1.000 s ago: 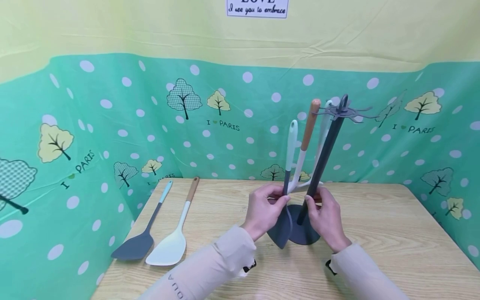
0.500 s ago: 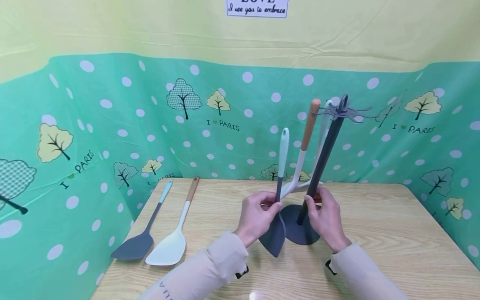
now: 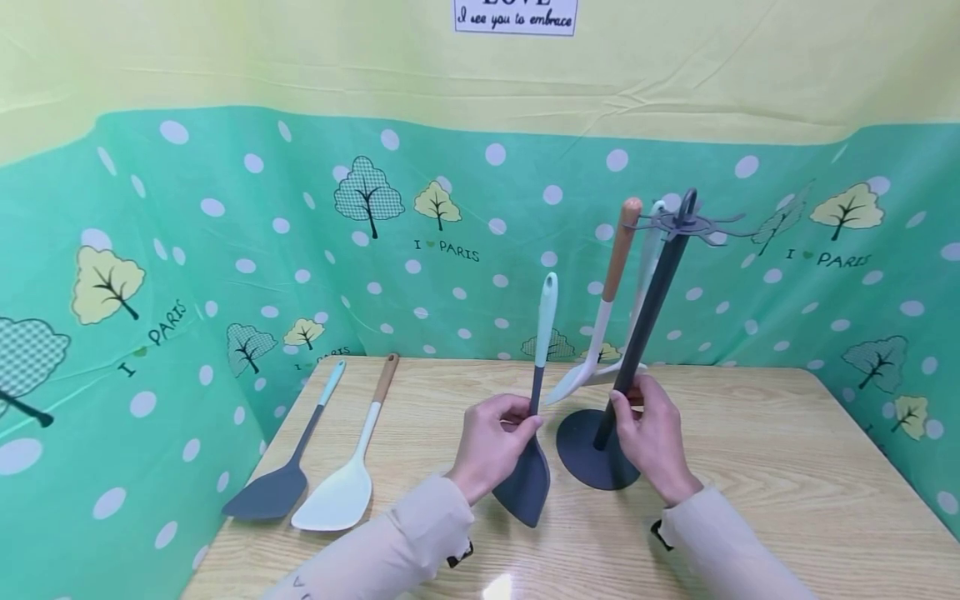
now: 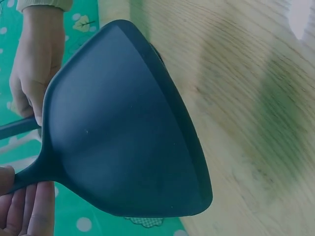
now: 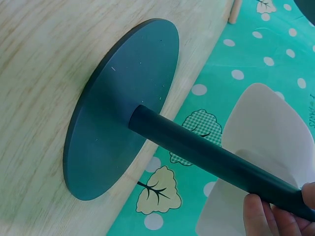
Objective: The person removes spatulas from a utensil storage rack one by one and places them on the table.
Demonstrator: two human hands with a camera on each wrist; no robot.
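The slate-grey turner (image 3: 527, 486) is hanging blade-down in the person's left hand (image 3: 491, 443), just left of the stand (image 3: 648, 325) and apart from it. Its mint handle is pointing upward, and whether its lower edge is touching the table (image 3: 795, 475) I cannot tell. The left thumb and fingers are pinching the turner's dark neck just above the blade. The right hand (image 3: 654, 435) is gripping the stand's black pole low down, its thumb and fingers curling around it, while the stand's round base (image 3: 585, 468) is lying flat on the wood. Near the pole's top, the hook ring (image 3: 693, 223) is spreading its thin arms. On its left side a brown-handled white utensil (image 3: 621, 250) is hanging, and a pale-handled utensil (image 3: 649, 258) is hanging behind the pole, partly hidden by it. Farther left on the table, a second grey turner (image 3: 272, 493) and a cream turner (image 3: 336, 500) are lying side by side, handles pointing away from the person. Behind everything, a green and yellow curtain (image 3: 465, 208) is showing printed trees and white dots.
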